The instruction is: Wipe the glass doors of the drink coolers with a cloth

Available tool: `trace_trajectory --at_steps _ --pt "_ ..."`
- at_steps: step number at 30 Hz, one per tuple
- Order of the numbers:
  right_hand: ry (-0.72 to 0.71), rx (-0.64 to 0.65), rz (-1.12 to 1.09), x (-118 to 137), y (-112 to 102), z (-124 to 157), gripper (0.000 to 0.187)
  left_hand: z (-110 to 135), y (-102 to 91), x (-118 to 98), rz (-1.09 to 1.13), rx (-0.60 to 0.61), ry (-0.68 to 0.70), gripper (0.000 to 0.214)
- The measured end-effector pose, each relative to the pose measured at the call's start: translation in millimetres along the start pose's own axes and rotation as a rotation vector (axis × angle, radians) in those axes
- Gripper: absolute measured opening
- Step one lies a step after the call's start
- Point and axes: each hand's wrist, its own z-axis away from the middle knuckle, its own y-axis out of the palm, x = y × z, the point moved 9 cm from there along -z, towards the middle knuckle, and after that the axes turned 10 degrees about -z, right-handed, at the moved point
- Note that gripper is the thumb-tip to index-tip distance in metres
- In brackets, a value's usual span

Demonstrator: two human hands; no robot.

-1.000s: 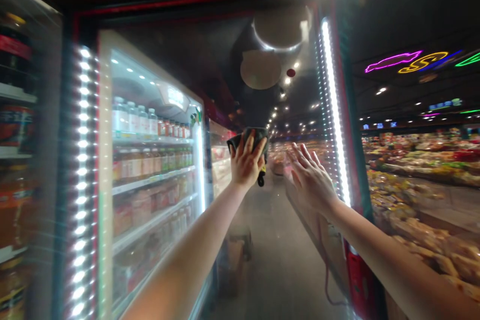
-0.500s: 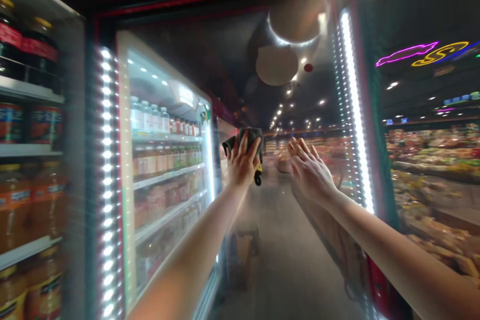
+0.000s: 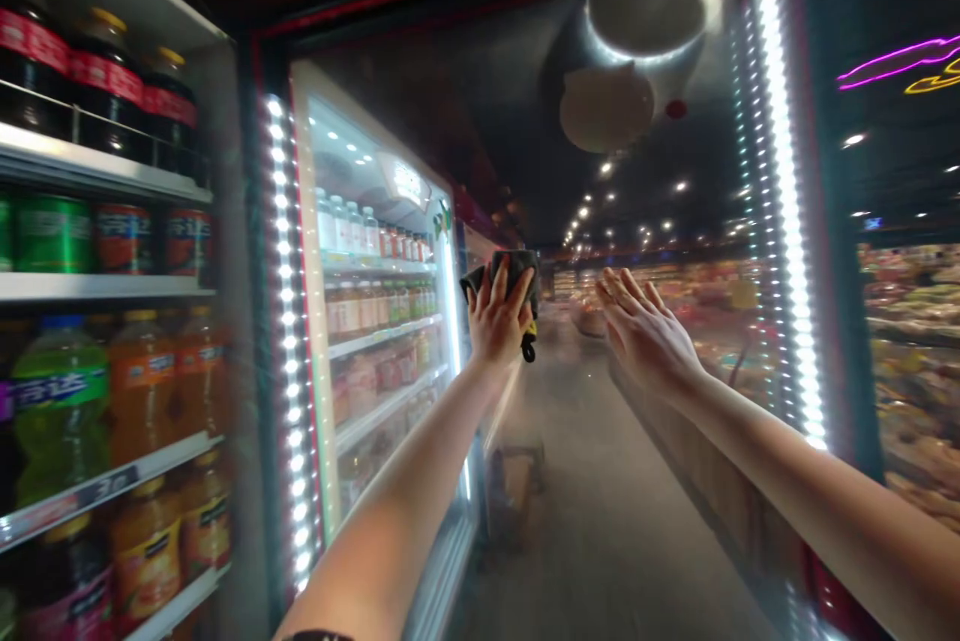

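Observation:
My left hand (image 3: 496, 323) presses a dark grey cloth (image 3: 523, 264) flat against a glass cooler door (image 3: 600, 481), fingers spread over it. A black loop with a yellow bit hangs from the cloth's lower right. To the right, my right hand (image 3: 651, 336) lies with straight fingers on or just at the glass, holding nothing; whether the palm touches cannot be made out. The door stands swung out, edged by bright light strips (image 3: 791, 211) on both sides.
On my left, open cooler shelves (image 3: 105, 286) hold cola bottles (image 3: 109, 71), cans (image 3: 52, 233) and green and orange drink bottles (image 3: 64, 401). Through or in the glass appear a lit drinks cooler (image 3: 382, 321) and an aisle. Blurred produce displays (image 3: 919, 341) lie far right.
My view has turned left, so the door and both hands sit further right and more shelf shows. The hands keep nearly the same places on the glass.

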Motion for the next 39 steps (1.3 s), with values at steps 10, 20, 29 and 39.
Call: trace_trajectory --at_steps 10,20,29,39 --pt "0.019 -0.054 -0.055 34.5 14.1 -9.7 0.056 38.6 15.6 -22.1 0.013 0.063 0.336 0.073" --pt "0.034 -0.066 -0.069 53.8 29.8 -6.1 0.062 39.1 3.8 44.6 0.027 -0.042 0.098 0.070" --pt "0.048 -0.066 -0.072 90.5 46.7 -24.3 0.061 1.6 -14.7 96.4 -0.012 -0.065 0.001 0.060" --pt "-0.040 -0.097 -0.132 106.6 63.4 -33.4 0.073 40.9 6.8 56.6 0.055 0.031 0.305 0.066"
